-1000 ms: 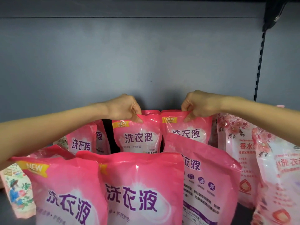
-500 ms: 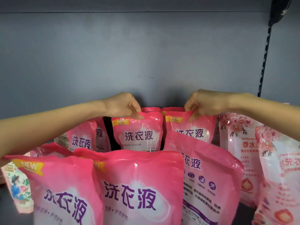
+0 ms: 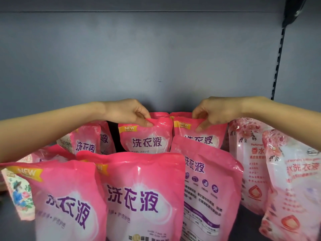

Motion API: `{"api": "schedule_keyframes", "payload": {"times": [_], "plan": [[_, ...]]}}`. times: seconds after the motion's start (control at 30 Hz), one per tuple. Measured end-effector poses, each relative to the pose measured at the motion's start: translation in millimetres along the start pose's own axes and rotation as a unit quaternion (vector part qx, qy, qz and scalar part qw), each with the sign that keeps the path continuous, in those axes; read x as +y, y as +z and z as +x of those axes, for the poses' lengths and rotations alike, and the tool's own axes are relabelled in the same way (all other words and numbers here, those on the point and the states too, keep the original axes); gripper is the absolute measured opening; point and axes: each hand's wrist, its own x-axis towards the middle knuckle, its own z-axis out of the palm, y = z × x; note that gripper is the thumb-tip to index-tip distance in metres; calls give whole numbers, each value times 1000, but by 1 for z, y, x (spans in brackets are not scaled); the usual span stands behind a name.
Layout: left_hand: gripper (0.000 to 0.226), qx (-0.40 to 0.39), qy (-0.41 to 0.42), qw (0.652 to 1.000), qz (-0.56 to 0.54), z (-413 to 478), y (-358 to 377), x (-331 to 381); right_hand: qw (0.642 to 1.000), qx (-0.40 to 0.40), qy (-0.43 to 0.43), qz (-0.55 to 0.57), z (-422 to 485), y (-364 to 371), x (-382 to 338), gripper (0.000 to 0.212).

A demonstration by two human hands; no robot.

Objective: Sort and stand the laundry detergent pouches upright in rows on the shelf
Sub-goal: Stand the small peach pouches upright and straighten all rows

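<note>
Little has moved: the left hand (image 3: 128,112) still pinches the top edge of a glossy pink plastic detergent pouch (image 3: 147,142), the right hand (image 3: 219,112) its neighbouring pink pouch (image 3: 208,137), both hanging upright directly beneath the hands, close against the grey shelf back (image 3: 156,58).

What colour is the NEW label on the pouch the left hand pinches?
Yellow label on the glossy pink plastic pouch; head view.

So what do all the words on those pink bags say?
"NEW FORMULA": yellow banner, middle back pouch pinched by the left hand.
"NEW": right back pouch pinched by the right hand; also front left pouch.
"洗衣液": purple letters, front middle pouch and other pink ones.
"香水": rose-patterned pouch, partly hidden.
Small print: too blurred to read.
</note>
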Motion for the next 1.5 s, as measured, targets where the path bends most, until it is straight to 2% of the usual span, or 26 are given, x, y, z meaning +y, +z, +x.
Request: {"api": "schedule_keyframes", "payload": {"times": [0.1, 0.17, 0.23, 0.33, 0.47, 0.53, 0.67, 0.73, 0.83, 0.93, 1.0, 1.17, 1.3, 1.4, 1.5], "plan": [[24, -28, -14, 999, 25, -11, -9, -1, 1000, 7, -11, -13, -4, -1, -5, 28], [47, -27, -23, 998, 50, -22, -17, 0, 999, 23, -18, -25, -7, -2, -11, 35], [70, -8, -29, 996, 87, -35, -24, 6, 998, 45, -36, -33, -11, -3, -17, 40], [91, 28, -47, 984, 169, -56, -31, 17, 992, 91, -62, -59, -19, -6, -25, 56], [102, 79, -67, 965, 242, -87, -26, 29, 984, 135, -82, -86, -34, -1, -33, 84], [99, 93, -81, 960, 251, -101, -20, 36, 978, 156, -89, -103, -44, 0, -38, 90], [97, 109, -77, 945, 299, -122, -15, 42, 974, 178, -90, -108, -61, 0, -47, 88], [94, 117, -66, 946, 295, -131, -16, 49, 974, 190, -88, -92, -70, -1, -53, 86], [77, 117, -48, 951, 281, -145, -15, 59, 975, 203, -70, -57, -87, -4, -67, 78], [81, 116, -17, 952, 282, -159, -12, 69, 977, 203, -58, -2, -105, -8, -85, 74], [75, 104, -12, 956, 272, -170, -9, 74, 978, 200, -51, 19, -116, -9, -99, 72], [58, 73, -1, 968, 241, -187, 3, 88, 984, 176, -23, 18, -133, -6, -127, 60], [38, 43, 22, 976, 211, -179, 2, 97, 993, 106, 23, -36, -135, -5, -133, 56], [30, 20, 35, 983, 182, -167, 0, 100, 996, 57, 52, -51, -132, -5, -135, 40], [10, 7, 32, 987, 154, -152, 0, 99, 994, 59, 72, -50, -123, -2, -129, 33]]}}
